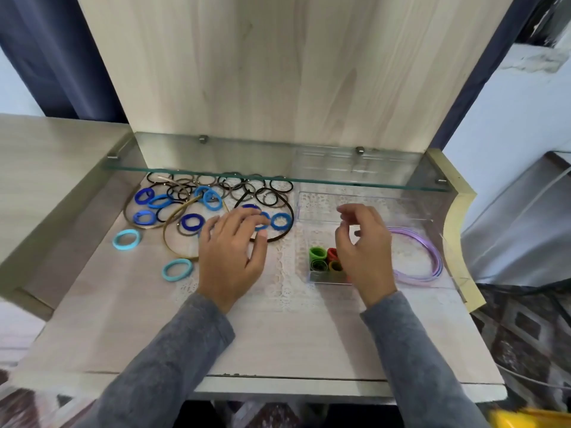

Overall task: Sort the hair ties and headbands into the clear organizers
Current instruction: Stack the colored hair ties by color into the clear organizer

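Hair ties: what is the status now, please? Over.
Left hand open, fingers on blue hair ties. Right hand above clear organizer, fingers curled, grip unclear. Most ties loose on table; nothing in the way.

Ties point(318, 253) in organizer point(327, 280) — four visible; hands point(230, 257) point(366, 251) — two.

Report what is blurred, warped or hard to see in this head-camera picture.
Head view: wide-angle warp splays the wooden back panel outward and bows the edges of the table. The right hand is smeared at its fingertips, while the left hand is sharper. The glass shelf carries pale reflections. The clear organizer shows only faint edges. Light is soft and shadows are weak.
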